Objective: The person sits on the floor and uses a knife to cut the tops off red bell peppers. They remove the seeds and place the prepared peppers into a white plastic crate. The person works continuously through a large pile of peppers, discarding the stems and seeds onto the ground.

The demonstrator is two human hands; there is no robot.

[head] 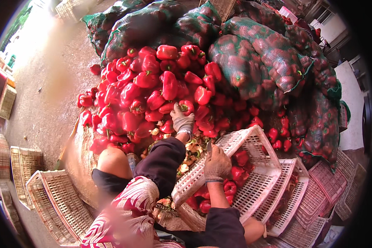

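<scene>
My left hand (182, 121), in a pale work glove, reaches to the near side of a heap of red bell peppers (147, 80). Its fingers are on one red bell pepper (186, 107), whose green stem faces up. My right hand (217, 165), in a worn knit glove, grips a small knife (209, 147) with the blade pointing up. The right hand is above a white plastic crate (260, 176), tilted beside my leg, with several red peppers (240, 169) inside.
Cut pepper cores (192, 147) litter the ground between my hands. Green mesh sacks (260, 59) full of peppers rise behind and right of the heap. Another crate (290, 195) sits against the filled one. More crates (60, 204) stand at left, and stacked crates (321, 183) at right.
</scene>
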